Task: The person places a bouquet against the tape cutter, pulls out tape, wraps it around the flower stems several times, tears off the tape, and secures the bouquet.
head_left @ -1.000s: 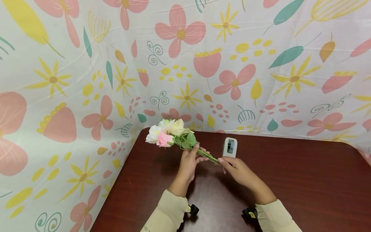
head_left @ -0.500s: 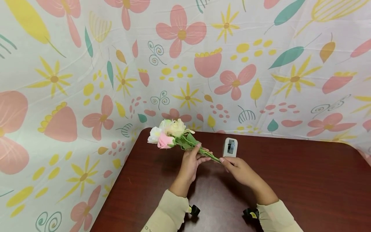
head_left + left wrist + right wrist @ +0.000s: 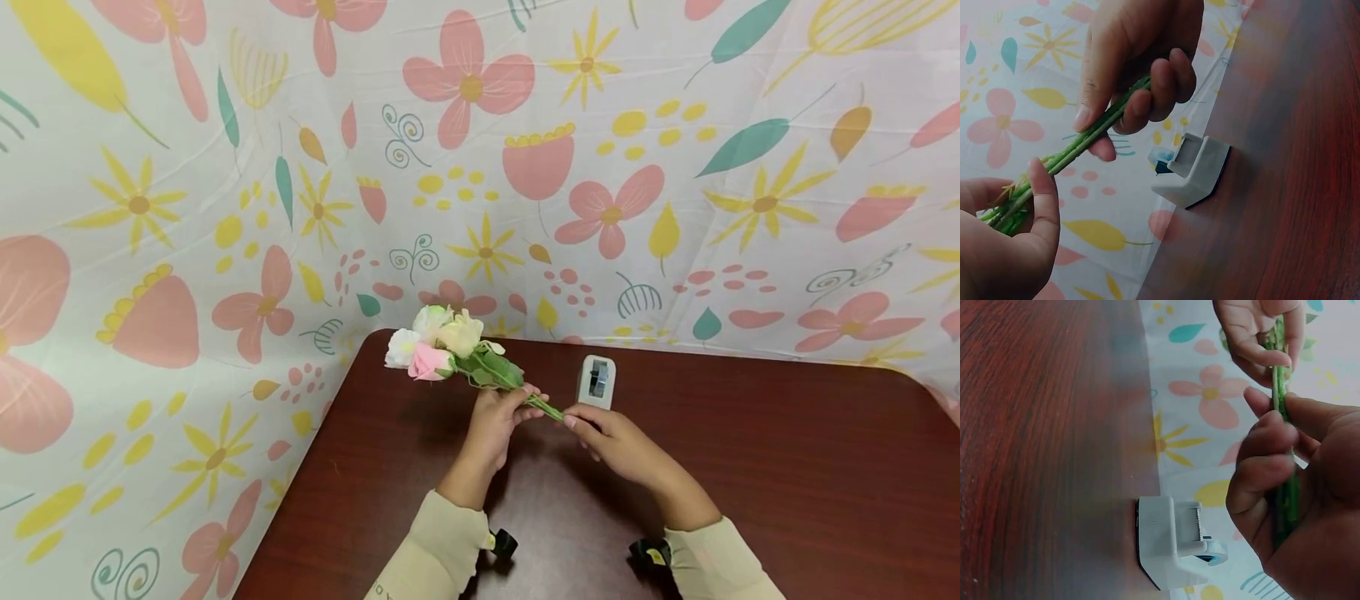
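A small bunch of artificial flowers, with a pink rose [image 3: 431,363], white blooms and a cream bloom [image 3: 461,332], slants over the table in the head view, heads to the left. My left hand [image 3: 495,429] grips the green stems just below the leaves [image 3: 491,368]. Lower down, near the stem ends, my right hand [image 3: 618,442] holds the same stems [image 3: 1079,147] between thumb and curled fingers, as the left wrist view shows. In the right wrist view the stem ends run down into the right palm. Both hands are above the table.
A white tape dispenser [image 3: 597,381] stands on the dark red-brown table [image 3: 765,450], just beyond the right hand. Flower-printed cloth [image 3: 600,167] hangs along the table's back and left edges. Black wrist straps [image 3: 501,544] sit at both beige sleeves.
The left thumb has shifted over the stems, from pointing up to lying across them. The leaves have turned and the bunch has moved slightly right. The right hand has slid a little along the stems.
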### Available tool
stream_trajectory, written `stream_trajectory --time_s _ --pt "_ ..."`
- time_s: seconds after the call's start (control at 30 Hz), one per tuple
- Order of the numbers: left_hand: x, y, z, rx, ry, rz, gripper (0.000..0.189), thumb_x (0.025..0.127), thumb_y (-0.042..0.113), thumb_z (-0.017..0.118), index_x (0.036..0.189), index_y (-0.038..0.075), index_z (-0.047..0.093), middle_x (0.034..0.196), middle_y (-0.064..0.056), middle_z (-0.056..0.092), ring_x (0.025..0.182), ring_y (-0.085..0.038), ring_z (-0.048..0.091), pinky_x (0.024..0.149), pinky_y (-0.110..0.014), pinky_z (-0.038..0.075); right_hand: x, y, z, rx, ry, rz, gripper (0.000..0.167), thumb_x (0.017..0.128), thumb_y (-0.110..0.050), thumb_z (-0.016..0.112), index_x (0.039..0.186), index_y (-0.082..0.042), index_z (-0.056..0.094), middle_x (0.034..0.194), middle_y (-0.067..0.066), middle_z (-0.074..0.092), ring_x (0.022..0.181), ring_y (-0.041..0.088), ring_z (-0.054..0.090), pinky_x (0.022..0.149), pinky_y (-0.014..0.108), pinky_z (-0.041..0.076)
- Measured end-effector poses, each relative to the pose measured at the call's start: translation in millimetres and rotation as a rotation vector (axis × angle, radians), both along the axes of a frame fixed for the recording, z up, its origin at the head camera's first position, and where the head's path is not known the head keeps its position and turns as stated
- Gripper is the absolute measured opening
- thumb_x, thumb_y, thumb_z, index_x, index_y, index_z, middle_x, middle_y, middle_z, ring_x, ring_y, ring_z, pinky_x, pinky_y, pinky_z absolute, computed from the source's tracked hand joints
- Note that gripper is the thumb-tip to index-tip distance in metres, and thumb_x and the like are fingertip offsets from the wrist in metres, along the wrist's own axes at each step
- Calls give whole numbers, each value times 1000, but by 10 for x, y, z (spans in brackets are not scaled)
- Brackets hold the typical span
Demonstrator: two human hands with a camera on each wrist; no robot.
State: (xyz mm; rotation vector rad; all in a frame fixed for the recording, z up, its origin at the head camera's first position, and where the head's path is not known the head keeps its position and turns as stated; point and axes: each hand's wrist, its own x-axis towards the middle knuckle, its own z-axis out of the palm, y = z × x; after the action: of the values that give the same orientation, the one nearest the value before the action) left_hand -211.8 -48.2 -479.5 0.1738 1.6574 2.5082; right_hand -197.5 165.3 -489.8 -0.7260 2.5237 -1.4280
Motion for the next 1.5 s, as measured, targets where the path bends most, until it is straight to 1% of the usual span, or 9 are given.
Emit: stream_trajectory --time_s 0.2,0.4,0.5,0.6,0.8,1.0,1.13,1.3,1.5 --pt "-14 6 -12 -35 -4 -17 12 101 6 54 107 0 61 92 -3 69 90 -13 71 76 -27 57 7 -32 -1 57 19 1 23 109 -28 46 105 -16 65 81 4 61 61 6 52 57 26 47" --pt "-29 16 -22 -21 -20 -25 20 101 7 55 119 -2 56 91 -4 68 91 -16 70 77 -28 58 20 -60 10 94 59 -26 22 109 -34 47 121 -30 65 84 3 62 72 8 56 66 26 48" --pt "-32 18 -19 -11 -31 -35 23 100 7 56 122 0 55 90 -4 68 91 -16 70 77 -28 58 20 -63 10 110 69 -25 25 108 -35 46 126 -32 64 83 5 62 72 7 56 67 26 49" --pt "-22 15 -18 -17 -32 -44 22 100 8 57 121 0 56 90 -3 67 90 -15 70 77 -27 58 27 -75 11 125 68 -21 21 109 -33 46 120 -30 64 84 3 62 68 6 55 64 26 49" --pt "-7 26 -30 -30 -40 -51 16 100 8 54 114 3 57 89 -2 66 88 -14 69 77 -28 57 56 -121 21 170 102 -15 18 110 -32 44 106 -27 61 73 -8 57 64 3 51 64 24 45" --pt "-12 26 -23 -70 -46 -30 17 100 9 56 115 0 58 97 -3 64 90 -13 67 79 -30 59 78 -131 53 217 209 -70 16 108 -29 49 108 -26 65 83 -9 59 77 4 52 70 25 43" --pt "-10 -20 -7 -206 -66 -43 22 99 21 61 110 1 63 96 -1 66 87 -18 68 78 -33 60 96 -128 76 234 194 -103 16 108 -31 48 109 -25 64 75 -10 50 71 3 48 67 25 40" --pt "23 -98 37 -466 -89 -131 27 96 35 66 101 8 64 78 -1 63 78 -21 68 66 -28 54 85 -130 69 258 186 -129 18 108 -32 47 111 -25 64 70 -11 43 65 3 43 65 25 38" --pt "173 -114 181 -782 35 -267 28 97 35 64 85 10 60 66 -2 57 58 -16 53 55 -28 43 66 -99 62 289 189 -153 24 108 -34 47 113 -19 65 69 -10 45 63 4 42 63 26 37"
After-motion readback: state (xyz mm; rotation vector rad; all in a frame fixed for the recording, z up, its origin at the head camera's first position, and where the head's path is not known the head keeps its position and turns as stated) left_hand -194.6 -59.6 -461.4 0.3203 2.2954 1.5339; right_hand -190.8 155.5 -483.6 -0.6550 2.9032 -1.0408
